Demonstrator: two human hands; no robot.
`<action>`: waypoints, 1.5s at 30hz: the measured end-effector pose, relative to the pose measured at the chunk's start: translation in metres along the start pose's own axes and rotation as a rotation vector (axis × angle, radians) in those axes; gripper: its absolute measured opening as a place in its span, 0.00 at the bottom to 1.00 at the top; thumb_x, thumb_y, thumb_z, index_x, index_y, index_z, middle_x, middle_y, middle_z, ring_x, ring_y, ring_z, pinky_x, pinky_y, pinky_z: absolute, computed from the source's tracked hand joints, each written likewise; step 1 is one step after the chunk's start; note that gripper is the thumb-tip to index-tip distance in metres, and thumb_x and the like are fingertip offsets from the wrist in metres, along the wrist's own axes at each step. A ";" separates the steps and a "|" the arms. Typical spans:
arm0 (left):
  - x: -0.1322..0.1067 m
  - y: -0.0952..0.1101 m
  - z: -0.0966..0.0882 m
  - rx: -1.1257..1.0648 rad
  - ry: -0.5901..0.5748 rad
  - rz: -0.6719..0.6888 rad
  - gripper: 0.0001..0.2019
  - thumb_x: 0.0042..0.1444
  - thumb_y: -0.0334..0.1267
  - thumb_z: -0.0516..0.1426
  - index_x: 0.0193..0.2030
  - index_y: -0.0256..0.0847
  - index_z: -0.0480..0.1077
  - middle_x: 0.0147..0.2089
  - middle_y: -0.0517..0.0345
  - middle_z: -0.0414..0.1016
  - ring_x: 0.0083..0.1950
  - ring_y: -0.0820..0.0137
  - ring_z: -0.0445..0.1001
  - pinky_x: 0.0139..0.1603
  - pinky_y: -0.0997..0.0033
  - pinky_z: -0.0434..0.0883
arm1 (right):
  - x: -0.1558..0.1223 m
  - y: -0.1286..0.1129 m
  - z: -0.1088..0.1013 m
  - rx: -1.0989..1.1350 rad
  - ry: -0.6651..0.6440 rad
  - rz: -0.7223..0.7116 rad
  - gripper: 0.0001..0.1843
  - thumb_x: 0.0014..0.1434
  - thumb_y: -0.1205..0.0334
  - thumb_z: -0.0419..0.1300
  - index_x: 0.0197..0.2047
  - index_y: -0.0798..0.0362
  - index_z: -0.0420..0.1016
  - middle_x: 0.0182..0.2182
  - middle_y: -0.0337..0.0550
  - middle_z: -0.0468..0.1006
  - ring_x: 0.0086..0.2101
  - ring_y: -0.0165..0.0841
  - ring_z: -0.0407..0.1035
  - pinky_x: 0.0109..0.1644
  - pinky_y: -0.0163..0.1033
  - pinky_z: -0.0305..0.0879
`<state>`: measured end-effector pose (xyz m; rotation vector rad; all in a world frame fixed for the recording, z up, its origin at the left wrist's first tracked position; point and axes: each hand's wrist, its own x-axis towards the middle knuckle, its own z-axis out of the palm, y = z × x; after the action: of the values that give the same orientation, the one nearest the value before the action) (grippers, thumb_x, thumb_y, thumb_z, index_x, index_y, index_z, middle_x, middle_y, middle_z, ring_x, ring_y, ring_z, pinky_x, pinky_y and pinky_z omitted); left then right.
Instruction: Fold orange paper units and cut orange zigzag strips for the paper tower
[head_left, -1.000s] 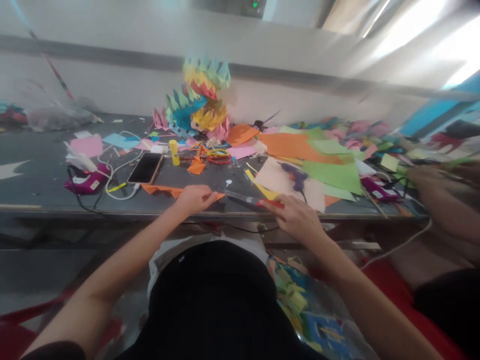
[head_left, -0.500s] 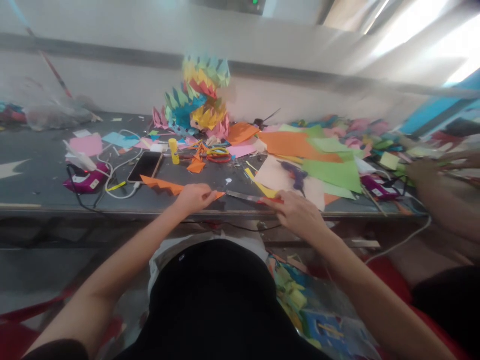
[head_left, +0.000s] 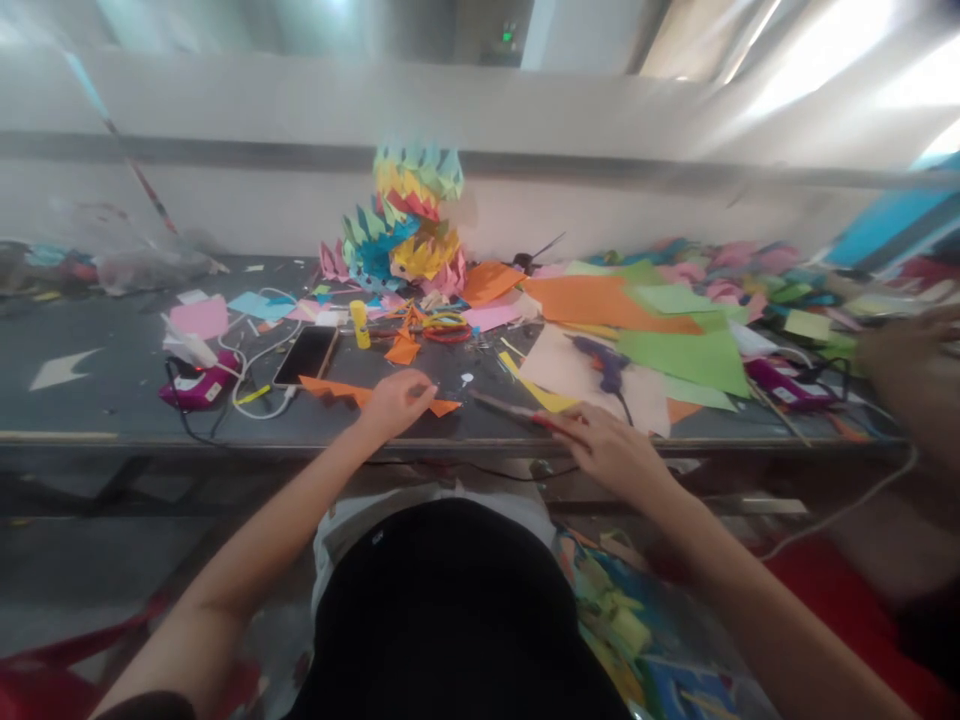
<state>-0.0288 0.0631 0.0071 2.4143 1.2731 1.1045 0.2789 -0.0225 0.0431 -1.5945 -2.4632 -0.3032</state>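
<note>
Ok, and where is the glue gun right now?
The glue gun lies right of centre in the head view, on the pale sheet just beyond the right hand, with the large green sheet to its right.

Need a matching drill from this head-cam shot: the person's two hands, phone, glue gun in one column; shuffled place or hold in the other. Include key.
Column 1
1. Left hand
2. Phone
3. Right hand
4. Glue gun

Column 2
A. Lies on the pale sheet
B. Holds the red-handled tool
C. Holds the orange strip
D. Lies just left of the yellow tube

Pairs: 1-C, 2-D, 3-B, 4-A
</note>
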 end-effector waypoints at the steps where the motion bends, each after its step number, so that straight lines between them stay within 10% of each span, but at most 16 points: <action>1: 0.005 -0.005 -0.003 0.033 0.023 -0.054 0.10 0.56 0.40 0.52 0.34 0.38 0.71 0.38 0.53 0.76 0.40 0.67 0.73 0.44 0.70 0.67 | 0.002 0.001 -0.001 0.034 0.029 0.047 0.20 0.62 0.61 0.47 0.56 0.44 0.66 0.38 0.44 0.70 0.37 0.34 0.66 0.35 0.36 0.59; 10: 0.056 -0.049 -0.020 0.466 -0.233 -0.383 0.10 0.55 0.37 0.53 0.41 0.38 0.71 0.46 0.47 0.74 0.48 0.59 0.72 0.48 0.63 0.67 | 0.053 -0.009 0.028 -0.010 -0.040 0.269 0.21 0.60 0.64 0.46 0.56 0.52 0.66 0.42 0.53 0.70 0.39 0.41 0.65 0.40 0.43 0.59; 23: 0.067 -0.052 -0.024 0.446 -0.232 -0.343 0.10 0.56 0.39 0.53 0.40 0.41 0.72 0.42 0.50 0.76 0.46 0.60 0.72 0.45 0.65 0.67 | 0.051 -0.024 0.038 0.349 0.271 0.171 0.17 0.59 0.62 0.50 0.50 0.52 0.72 0.46 0.49 0.72 0.46 0.41 0.65 0.49 0.48 0.61; 33: 0.048 0.027 -0.035 -0.745 -0.207 -0.442 0.17 0.43 0.46 0.63 0.34 0.38 0.67 0.26 0.65 0.69 0.22 0.78 0.68 0.28 0.76 0.68 | 0.072 -0.051 0.015 1.024 0.312 0.053 0.14 0.57 0.59 0.55 0.47 0.51 0.70 0.41 0.45 0.74 0.38 0.34 0.69 0.43 0.42 0.66; 38: 0.037 0.050 -0.026 -0.879 -0.285 -0.479 0.17 0.42 0.48 0.64 0.33 0.36 0.71 0.29 0.61 0.73 0.27 0.78 0.70 0.31 0.77 0.68 | 0.088 -0.068 0.017 1.650 0.214 0.248 0.18 0.50 0.56 0.62 0.43 0.50 0.63 0.31 0.36 0.71 0.26 0.27 0.68 0.26 0.32 0.64; 45: 0.027 0.052 -0.007 -0.826 -0.209 -0.461 0.15 0.40 0.43 0.65 0.32 0.36 0.71 0.27 0.60 0.75 0.26 0.75 0.71 0.28 0.76 0.68 | 0.082 -0.078 0.023 1.724 0.259 0.293 0.17 0.51 0.59 0.60 0.44 0.48 0.63 0.31 0.33 0.68 0.25 0.24 0.66 0.28 0.32 0.64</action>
<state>0.0086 0.0514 0.0519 1.4879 0.9598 0.9465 0.1733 0.0248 0.0376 -0.8532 -1.2290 1.2021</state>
